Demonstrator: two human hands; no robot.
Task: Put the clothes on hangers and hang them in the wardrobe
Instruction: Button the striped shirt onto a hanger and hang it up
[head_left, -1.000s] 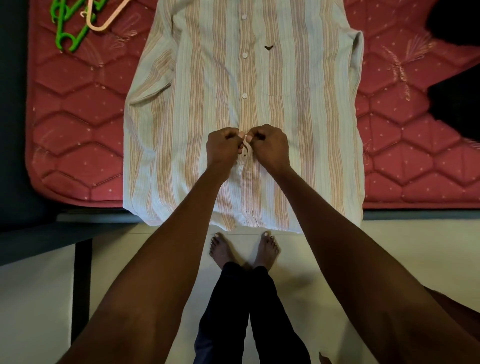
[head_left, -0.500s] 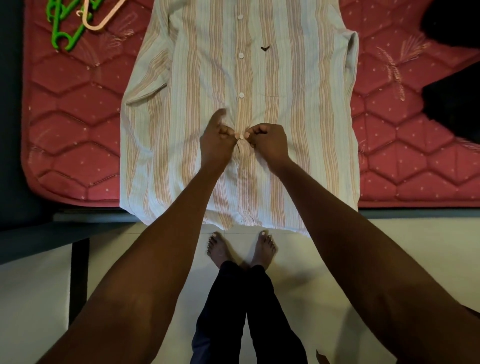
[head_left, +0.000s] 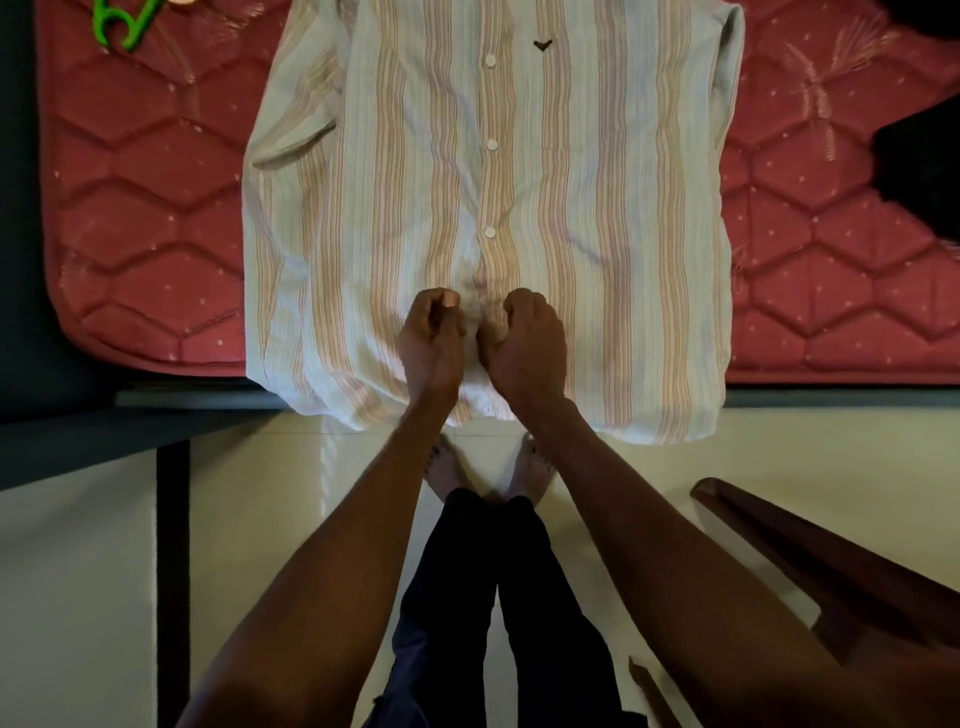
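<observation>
Both hands have moved down the placket toward the hem: left hand (head_left: 432, 340) and right hand (head_left: 524, 340), fingers curled, pinch the striped shirt (head_left: 597, 208), lying lengthwise on the bed (head_left: 145, 208), hem overhanging toward the person.

Bare forearms, dark trousers (head_left: 498, 597), bare feet (head_left: 532, 467)

A striped shirt (head_left: 597, 208) lies flat, front up, on a red quilted mattress (head_left: 145, 218), its hem hanging just over the mattress's near edge. Its stripes run lengthwise in pale blue-white and peach-pink. Three white buttons (head_left: 490, 145) show along the centre placket, and a small dark emblem (head_left: 540, 45) sits on the chest. A short sleeve lies folded beside the body. Part of a green hanger (head_left: 117, 23) rests on the mattress at the far corner, well apart from the shirt.
</observation>
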